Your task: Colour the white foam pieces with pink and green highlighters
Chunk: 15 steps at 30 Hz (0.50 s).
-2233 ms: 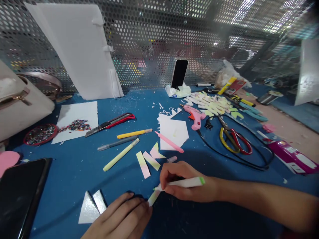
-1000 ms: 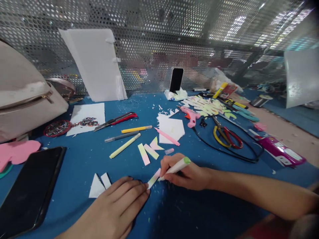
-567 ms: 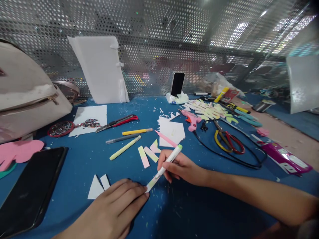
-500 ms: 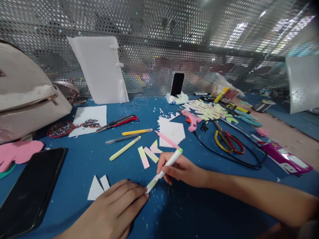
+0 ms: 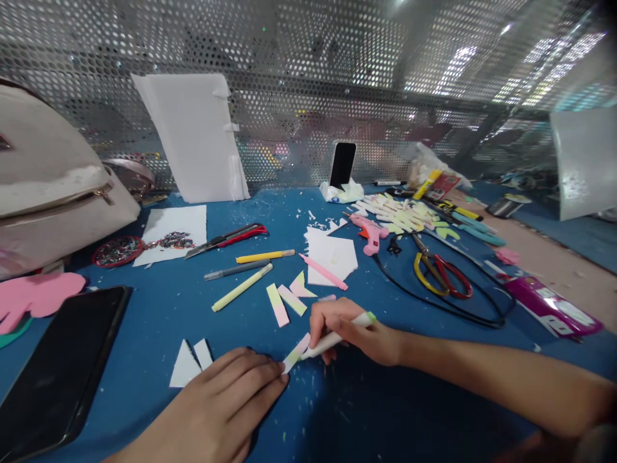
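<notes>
A white marker with a green end point(image 5: 340, 335) is gripped in my right hand point(image 5: 354, 328), its tip touching a small paper strip point(image 5: 295, 355) tinted pink and yellow-green. The near end of that strip is held against the blue table by the fingertips of my left hand point(image 5: 236, 392), thumb and forefinger closed on it. Two similar coloured strips point(image 5: 277, 305) and a notched coloured piece point(image 5: 301, 285) lie just beyond. White cut pieces point(image 5: 184, 366) rest by the left knuckles. A pink marker point(image 5: 324, 271) lies across a white sheet point(image 5: 340, 254).
Yellow, grey and pale green pens point(image 5: 242, 287) lie at centre, below a red utility knife point(image 5: 229, 239). On the right are a pink glue gun point(image 5: 371, 233), its black cord, scissors point(image 5: 441, 273) and a paper-strip pile point(image 5: 395, 211). A large phone point(image 5: 62, 366) lies left.
My right hand has shifted slightly right and the marker has tilted lower, its green end swinging right and down. More of the strip shows. My left hand stays put.
</notes>
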Tool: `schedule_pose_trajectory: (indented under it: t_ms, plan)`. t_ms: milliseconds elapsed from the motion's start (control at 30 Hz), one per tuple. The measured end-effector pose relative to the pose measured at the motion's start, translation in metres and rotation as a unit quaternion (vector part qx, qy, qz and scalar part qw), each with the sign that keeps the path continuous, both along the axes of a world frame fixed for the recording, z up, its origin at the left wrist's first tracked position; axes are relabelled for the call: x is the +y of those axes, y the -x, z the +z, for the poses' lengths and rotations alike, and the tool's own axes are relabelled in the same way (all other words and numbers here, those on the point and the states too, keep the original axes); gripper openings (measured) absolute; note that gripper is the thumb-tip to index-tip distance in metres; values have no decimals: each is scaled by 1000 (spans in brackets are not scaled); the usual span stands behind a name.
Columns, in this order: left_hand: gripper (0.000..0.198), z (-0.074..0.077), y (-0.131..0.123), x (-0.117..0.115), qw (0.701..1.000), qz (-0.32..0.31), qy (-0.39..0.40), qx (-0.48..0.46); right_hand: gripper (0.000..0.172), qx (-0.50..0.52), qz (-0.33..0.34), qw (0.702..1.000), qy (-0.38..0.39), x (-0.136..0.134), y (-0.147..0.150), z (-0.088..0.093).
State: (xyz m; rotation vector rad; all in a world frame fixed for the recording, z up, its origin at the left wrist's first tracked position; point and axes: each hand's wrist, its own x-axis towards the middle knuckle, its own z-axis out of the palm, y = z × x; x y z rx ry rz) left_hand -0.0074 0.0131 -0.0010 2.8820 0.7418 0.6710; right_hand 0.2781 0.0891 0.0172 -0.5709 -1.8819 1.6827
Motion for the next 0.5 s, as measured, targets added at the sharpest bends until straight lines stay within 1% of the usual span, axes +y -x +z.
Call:
schedule_pose_trajectory:
  t_ms: [33,67,100,133,167,233,300,400,433,500]
  plan:
    - [48,4,0,1,1000,-7,-3,0,51,-9,-9,1000,1,0,0,-2]
    - [47,7,0,1,999,-10,24,46,49,-18,-20,1000,0,0,0,-3]
    - [46,9,0,1,999,-10,17,49,48,-25,-29,999,-1,1,0,-5]
    - [46,8,-1,1,999,-8,8,40,48,-27,-37,999,-1,1,0,-7]
    - [49,6,-1,1,1000,-5,-16,-1,47,-27,-42,999,2,1,0,-8]
    - [50,1,-1,0,1000,0,-19,-3,46,-21,-47,999,12,2,0,-10]
    - [49,-1,-2,0,1000,2,-22,-6,43,-17,-40,999,26,2,1,-10]
    - [49,6,-1,0,1000,-2,-29,3,38,-32,-16,999,18,2,1,-9]
    - [46,8,-1,1,999,-9,-5,46,38,-39,-10,999,12,2,1,-9]
    - [46,8,0,1,998,-12,6,55,41,-42,-4,999,13,2,1,-10]
